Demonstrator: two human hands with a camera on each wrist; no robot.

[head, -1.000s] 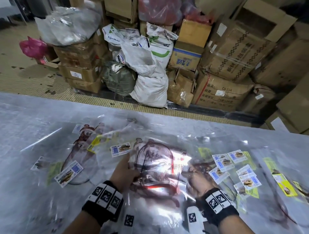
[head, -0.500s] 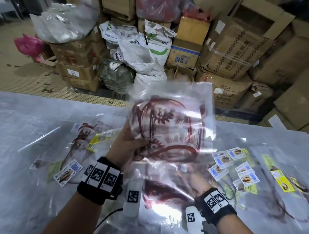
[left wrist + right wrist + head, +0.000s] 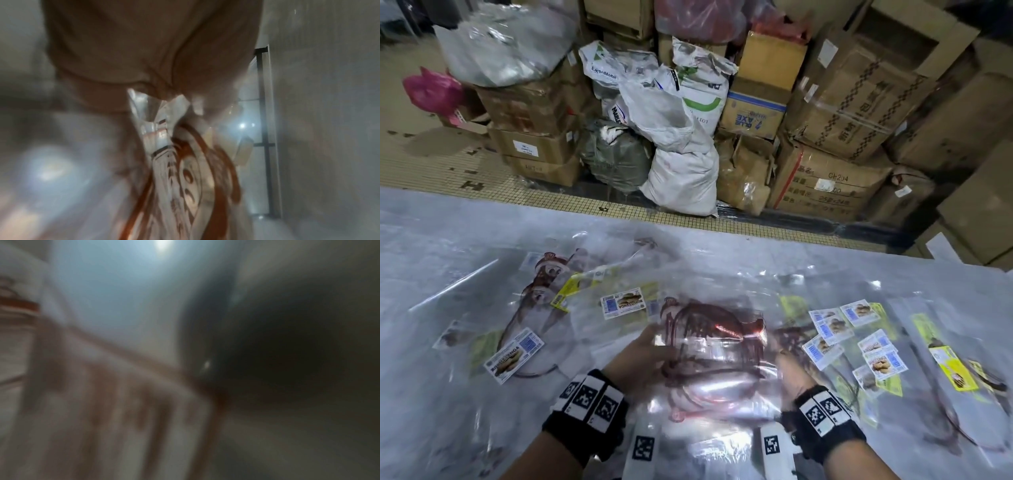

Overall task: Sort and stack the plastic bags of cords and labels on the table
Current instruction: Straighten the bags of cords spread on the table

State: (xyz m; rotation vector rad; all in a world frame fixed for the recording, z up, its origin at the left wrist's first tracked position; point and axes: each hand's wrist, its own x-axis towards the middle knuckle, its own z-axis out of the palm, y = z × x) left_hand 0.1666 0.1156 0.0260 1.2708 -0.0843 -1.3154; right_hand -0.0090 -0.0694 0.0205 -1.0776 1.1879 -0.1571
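A clear plastic bag (image 3: 715, 346) with dark red cords and print is held low over the table in the head view. My left hand (image 3: 643, 349) pinches its left edge; the left wrist view shows the fingers (image 3: 144, 68) closed on the bag's top (image 3: 164, 116). My right hand (image 3: 787, 363) holds the right edge, its fingers mostly hidden behind the plastic. The right wrist view is too blurred to read. More shiny bags (image 3: 709, 404) lie under the held one, between my wrists.
Flat bags with blue-and-white labels (image 3: 513, 356) lie to the left, and one label (image 3: 623, 303) lies ahead. Several labels (image 3: 835, 325) and yellow tags (image 3: 955, 370) lie to the right. Cardboard boxes (image 3: 828, 185) and white sacks (image 3: 681, 178) stand beyond the table's far edge (image 3: 722, 229).
Both hands took a bag from the pile, the left raised it upright in front of me, and it has now come back down low over the pile, held by both hands.
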